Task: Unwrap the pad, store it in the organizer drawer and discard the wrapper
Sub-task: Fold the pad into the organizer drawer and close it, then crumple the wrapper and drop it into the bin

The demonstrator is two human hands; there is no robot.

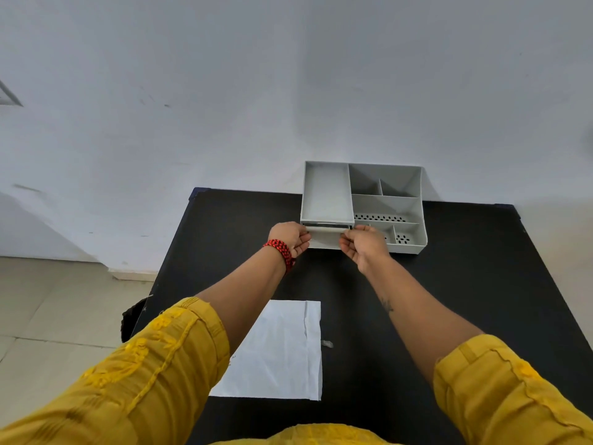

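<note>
A grey organizer (386, 189) with several open compartments stands at the table's far edge. Its drawer (324, 239) sits at the lower left and is pulled out slightly, showing a dark gap above its front. My left hand (290, 237) pinches the drawer's left front corner. At the right front corner, my right hand (362, 244) does the same. A flat white wrapper (282, 351) lies on the black table (449, 284) near me, partly under my left forearm. I cannot see the pad.
A small pale scrap (326, 343) lies just right of the wrapper. A black bin (132, 319) stands on the tiled floor by the table's left edge. A white wall rises directly behind the organizer.
</note>
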